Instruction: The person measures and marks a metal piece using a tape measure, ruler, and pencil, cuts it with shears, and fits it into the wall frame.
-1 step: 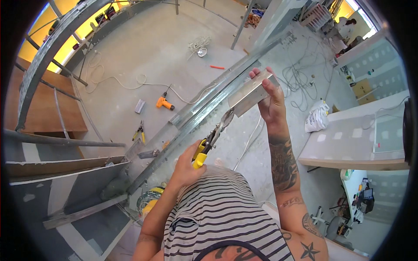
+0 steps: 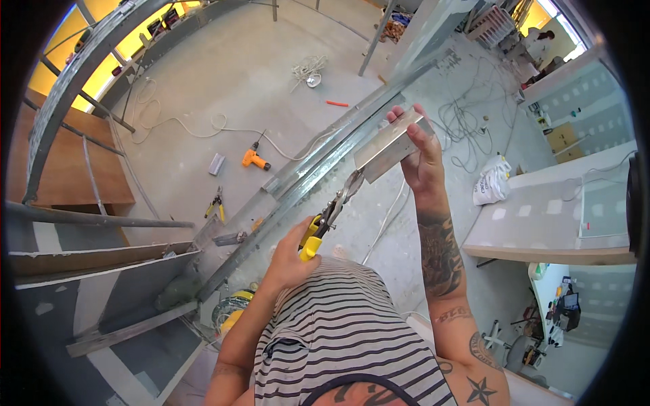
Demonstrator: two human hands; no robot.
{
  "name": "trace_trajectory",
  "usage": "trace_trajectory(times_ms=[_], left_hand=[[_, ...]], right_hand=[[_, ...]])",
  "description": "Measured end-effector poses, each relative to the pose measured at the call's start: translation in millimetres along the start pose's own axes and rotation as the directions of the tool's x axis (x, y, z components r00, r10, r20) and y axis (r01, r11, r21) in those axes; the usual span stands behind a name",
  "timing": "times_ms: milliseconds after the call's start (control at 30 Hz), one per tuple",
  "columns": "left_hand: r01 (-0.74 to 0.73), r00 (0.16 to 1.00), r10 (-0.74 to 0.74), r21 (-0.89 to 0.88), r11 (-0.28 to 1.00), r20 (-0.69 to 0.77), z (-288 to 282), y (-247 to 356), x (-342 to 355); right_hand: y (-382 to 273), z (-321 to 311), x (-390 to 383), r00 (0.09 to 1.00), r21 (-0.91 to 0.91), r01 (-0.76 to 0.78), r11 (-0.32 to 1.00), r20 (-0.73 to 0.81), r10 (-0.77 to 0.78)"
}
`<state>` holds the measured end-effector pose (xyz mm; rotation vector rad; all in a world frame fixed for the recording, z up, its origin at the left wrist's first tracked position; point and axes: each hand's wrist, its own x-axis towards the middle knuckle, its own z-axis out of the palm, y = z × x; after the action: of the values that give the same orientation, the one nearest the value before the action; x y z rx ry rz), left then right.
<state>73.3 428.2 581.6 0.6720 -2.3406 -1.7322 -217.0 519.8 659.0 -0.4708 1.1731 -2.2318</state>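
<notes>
My left hand (image 2: 290, 262) is wrapped round the yellow handles of a pair of tin snips (image 2: 334, 208). The jaws of the snips meet the near end of a short, bent piece of metal stud (image 2: 391, 146); how deep they bite is hard to make out. At its far end the metal is gripped by my right hand (image 2: 425, 162), thumb on top and fingertips round the far edge. Below it, long metal channels (image 2: 305, 177) lie diagonally across the floor. To their left are an orange cordless drill (image 2: 254, 160) and a second yellow-handled tool (image 2: 215, 206).
A white cord (image 2: 176, 125) trails over the floor to a coiled bundle (image 2: 310, 71). Loose cables (image 2: 467, 125) spread at the right, by a white sack (image 2: 493, 181). Curved metal framing (image 2: 57, 115) rises at the left. A person (image 2: 539, 44) is far off at upper right.
</notes>
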Motion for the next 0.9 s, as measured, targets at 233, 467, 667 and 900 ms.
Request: trace_trajectory(times_ms=[233, 467, 667, 900], left_hand=[[0.008, 0.987, 0.015, -0.137, 0.991, 0.163, -21, -1, 6], [0.035, 0.979, 0.010, -0.212, 0.977, 0.206, -19, -11, 3], [0.011, 0.990, 0.011, -0.157, 0.988, 0.137, -16, -14, -2], [0.059, 0.990, -0.039, -0.149, 0.987, 0.134, -18, -13, -7]], right_hand=[[12, 9, -5, 0.999, -0.027, 0.016, 0.999, 0.033, -0.015], [8, 20, -11, 0.999, -0.018, 0.011, 1.000, 0.036, -0.011], [10, 21, -16, 1.000, -0.034, 0.010, 0.999, 0.011, -0.010], [13, 24, -23, 1.000, -0.050, -0.010, 0.999, -0.011, 0.009]])
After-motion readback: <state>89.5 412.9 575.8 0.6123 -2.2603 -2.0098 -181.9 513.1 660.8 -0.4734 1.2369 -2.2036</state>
